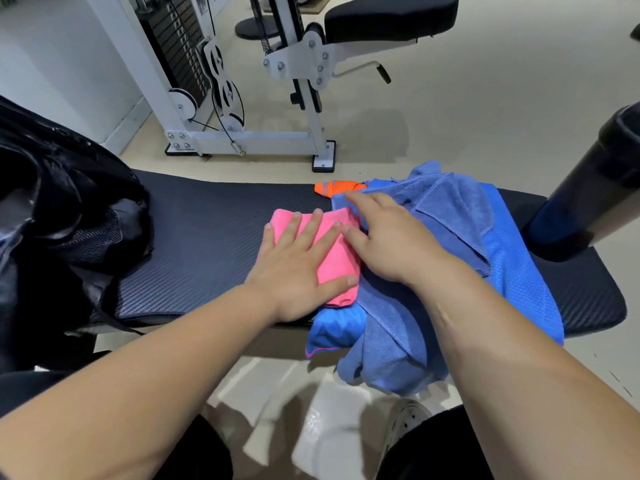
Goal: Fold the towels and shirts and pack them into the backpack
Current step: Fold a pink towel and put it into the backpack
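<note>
Bench [214, 237], black, padded, with a ribbed textured cover, is set across the middle of the view on a pale beige floor [485, 98].

Backpack [62, 209], black, with a mesh panel, is slumped on the bench's left end.

Towel, pink, small, folded [337, 258], is laid at the bench's centre and pressed flat by the left hand [298, 261], whose fingers are straight and spread.

Right hand [388, 244] is rested palm down just beside it: the thumb touches the pink towel's right edge and the forefinger lies spread away on a blue terry towel [450, 209]. Its other fingers are hidden.

Blue terry towel is heaped unfolded over a bright blue mesh shirt [512, 271]; both are draped off the near edge.

Orange garment [337, 187] is partly covered at the far edge.

White-framed weight machine [242, 98] with a black seat pad [391, 15] is stood beyond.

Black cylindrical roller pad [595, 188] is seen at right.
</note>
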`<state>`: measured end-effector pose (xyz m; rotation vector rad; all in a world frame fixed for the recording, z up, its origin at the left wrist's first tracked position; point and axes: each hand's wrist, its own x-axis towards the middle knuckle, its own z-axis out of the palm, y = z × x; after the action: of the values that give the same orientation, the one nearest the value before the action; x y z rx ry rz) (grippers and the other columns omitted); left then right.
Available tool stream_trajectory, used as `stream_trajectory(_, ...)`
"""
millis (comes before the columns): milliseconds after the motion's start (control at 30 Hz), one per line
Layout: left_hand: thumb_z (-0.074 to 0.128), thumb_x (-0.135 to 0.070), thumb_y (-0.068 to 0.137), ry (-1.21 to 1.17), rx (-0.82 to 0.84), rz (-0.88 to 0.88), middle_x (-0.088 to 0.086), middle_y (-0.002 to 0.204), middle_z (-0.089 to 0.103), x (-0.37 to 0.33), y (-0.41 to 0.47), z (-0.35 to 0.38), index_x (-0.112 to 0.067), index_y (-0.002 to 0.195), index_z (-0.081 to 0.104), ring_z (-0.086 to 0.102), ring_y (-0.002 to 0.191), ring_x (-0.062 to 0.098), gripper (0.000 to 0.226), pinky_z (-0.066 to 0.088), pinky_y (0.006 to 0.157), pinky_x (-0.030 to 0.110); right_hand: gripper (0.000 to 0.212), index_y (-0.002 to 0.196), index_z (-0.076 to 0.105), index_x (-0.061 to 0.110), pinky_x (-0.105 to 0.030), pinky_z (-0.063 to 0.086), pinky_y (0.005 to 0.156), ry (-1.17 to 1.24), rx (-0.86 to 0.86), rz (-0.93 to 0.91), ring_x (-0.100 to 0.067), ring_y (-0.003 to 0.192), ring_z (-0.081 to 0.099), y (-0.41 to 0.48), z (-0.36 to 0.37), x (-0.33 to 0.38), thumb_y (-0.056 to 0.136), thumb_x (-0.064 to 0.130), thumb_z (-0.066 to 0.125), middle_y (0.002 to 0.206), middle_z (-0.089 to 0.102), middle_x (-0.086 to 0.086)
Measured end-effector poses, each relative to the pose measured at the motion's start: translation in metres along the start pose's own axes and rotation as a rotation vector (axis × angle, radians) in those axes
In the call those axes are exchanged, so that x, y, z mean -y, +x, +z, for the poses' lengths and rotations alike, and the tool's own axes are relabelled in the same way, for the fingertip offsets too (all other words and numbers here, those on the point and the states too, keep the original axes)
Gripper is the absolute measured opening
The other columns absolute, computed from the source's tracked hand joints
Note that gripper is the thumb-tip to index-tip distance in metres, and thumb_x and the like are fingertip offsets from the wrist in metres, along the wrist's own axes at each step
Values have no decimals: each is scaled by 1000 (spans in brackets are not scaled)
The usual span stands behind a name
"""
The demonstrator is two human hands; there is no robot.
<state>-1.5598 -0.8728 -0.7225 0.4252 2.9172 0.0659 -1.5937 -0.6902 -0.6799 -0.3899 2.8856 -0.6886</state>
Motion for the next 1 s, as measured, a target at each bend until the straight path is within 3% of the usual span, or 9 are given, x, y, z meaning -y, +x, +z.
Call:
stream_trajectory(133,2,-93,73,68,40,-9,-6,165,-25,51,-23,-4,-44,155,-16,-18,154,25,97,-6,121,61,71,158,22,33,-46,36,113,-10,92,64,-25,146,33,2,2,-2,96,64,40,163,25,-1)
stream_trajectory(267,3,-92,77,199,96,184,-7,165,-26,83,-37,-13,-46,151,-18,-19,154,25,90,-2,121,62,66,150,37,32,-49,38,105,-192,56,56,-31,137,37,-4,3,6,95,67,39,151,39,-2)
stream_trajectory(500,46,-67,85,338,-18,623,2,168,15,92,-39,-38,-45,155,29,18,153,34,74,9,119,66,53,151,38,37,-47,29,110,-160,-6,-197,-22,143,30,-7,20,38,101,53,42,156,37,7)
stream_trajectory(600,50,-51,86,122,-242,517,10,153,44,88,-59,-38,-29,130,64,41,139,34,52,30,113,60,58,154,27,42,-49,23,114,-140,76,-247,-23,148,23,-2,23,46,100,51,45,166,19,9)
stream_trajectory(667,53,-43,84,-84,-440,285,9,128,59,97,-67,-32,-18,104,69,56,113,36,36,44,96,53,67,156,17,45,-49,18,117,-176,174,-297,-23,151,16,3,28,51,98,51,49,168,6,10)
stream_trajectory(700,55,-45,83,-161,-477,127,5,120,60,102,-69,-27,-18,103,66,57,108,34,36,45,92,50,70,157,14,45,-48,15,118,-210,206,-303,-24,152,13,4,32,53,97,53,49,169,2,9)
stream_trajectory(800,54,-67,73,-258,-344,-210,-1,132,57,113,-63,-13,-24,133,54,52,123,28,74,42,104,48,74,158,14,42,-49,13,119,-282,233,-276,-26,152,12,6,40,59,94,58,49,169,4,7)
stream_trajectory(900,51,-83,65,-268,-189,-228,0,145,51,114,-52,-12,-25,149,41,48,130,28,103,39,109,50,79,157,15,41,-49,24,114,-336,221,-235,-27,142,28,4,32,68,91,63,51,159,28,4)
stream_trajectory(1000,52,-83,58,-268,-105,-154,-1,138,55,109,-44,-20,-26,148,42,49,126,29,107,41,107,49,84,156,17,41,-50,36,105,-352,172,-152,-29,133,42,-3,16,75,85,71,53,143,49,2)
